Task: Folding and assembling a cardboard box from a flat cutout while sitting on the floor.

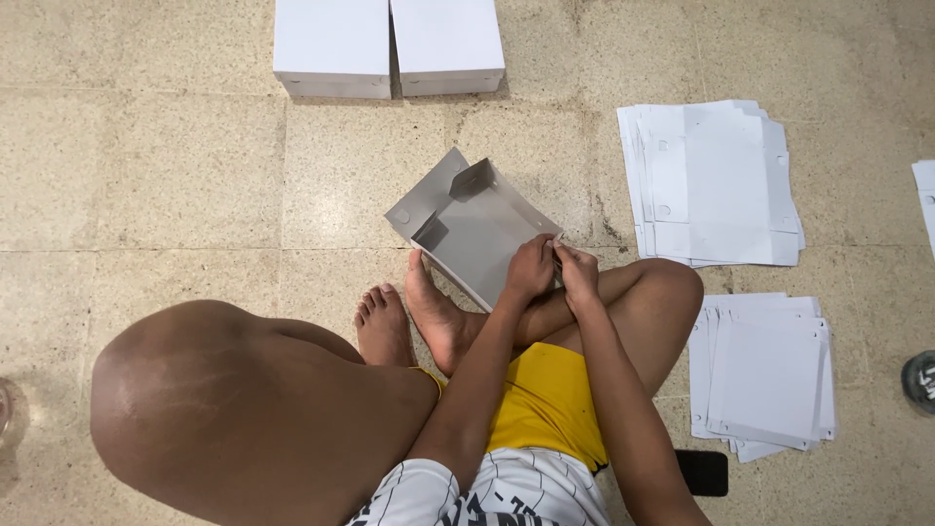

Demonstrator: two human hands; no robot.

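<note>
While two boxes (pixel 390 44) stand finished, both hands, left (pixel 529 268) and right (pixel 579 273), pinch a half-folded blank (pixel 472 229); flat stacks (pixel 716 185) remain on the floor.

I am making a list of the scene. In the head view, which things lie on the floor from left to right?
Two finished white boxes → grey half-folded box blank, both hands on it → white flat sheets.

Both arms reach forward, left hand (pixel 529 268) and right hand (pixel 579 273) touching, each grip pinched closed.
</note>
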